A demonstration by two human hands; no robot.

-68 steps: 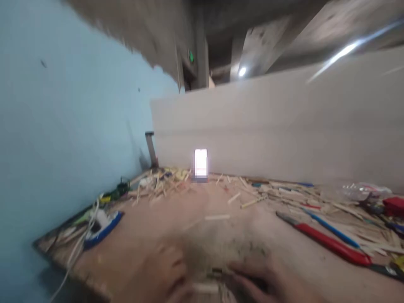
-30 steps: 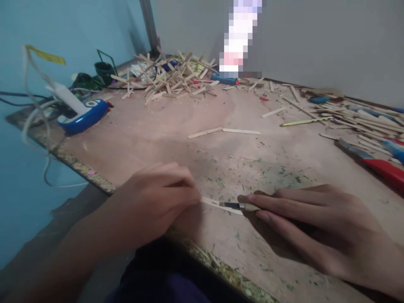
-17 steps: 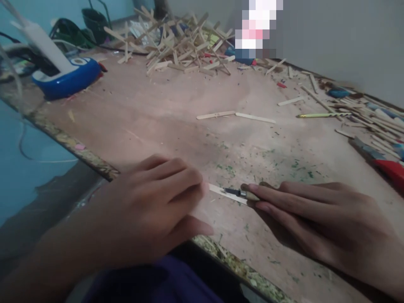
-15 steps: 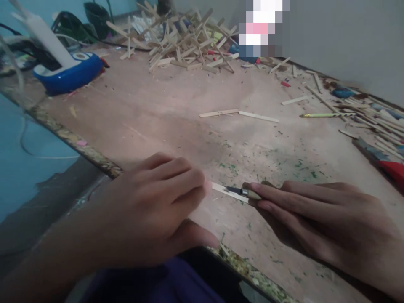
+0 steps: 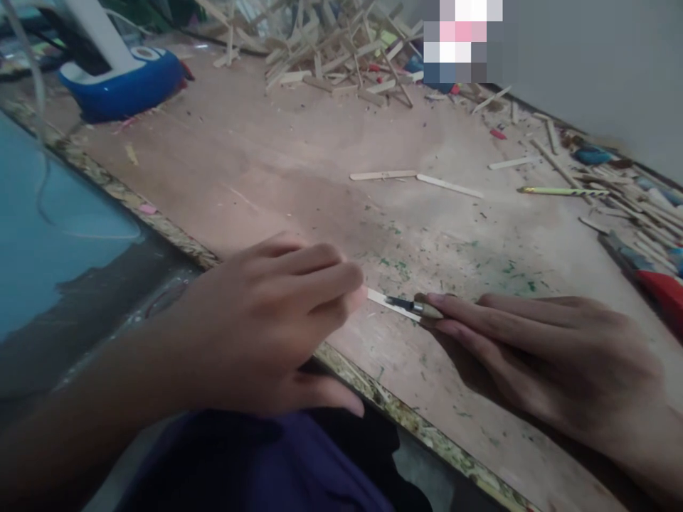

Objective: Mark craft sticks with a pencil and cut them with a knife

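A pale wooden craft stick (image 5: 376, 296) lies low over the tabletop between my two hands. My left hand (image 5: 288, 313) presses its left end under curled fingertips, while the thumb stretches out apart past the table edge. A craft knife (image 5: 419, 307) with a dark blade, metal collar and light handle is pinched in my right hand (image 5: 549, 348). Its blade lies along the stick's upper face, close to my left fingertips. The right end of the stick runs under my right fingers, where it is hidden.
Two craft sticks (image 5: 416, 176) lie end to end ahead on the table (image 5: 240, 142). Green shavings (image 5: 395, 267) are scattered near my hands. A stick pile (image 5: 341, 57), a blue-based lamp (image 5: 128, 85), a yellow-green pencil (image 5: 563, 190) and a red-handled tool (image 5: 662, 291) lie around.
The view has shifted, so the table's things sit higher and farther right. The knife blade has moved slightly along the stick toward my left fingertips. Both grips look the same.
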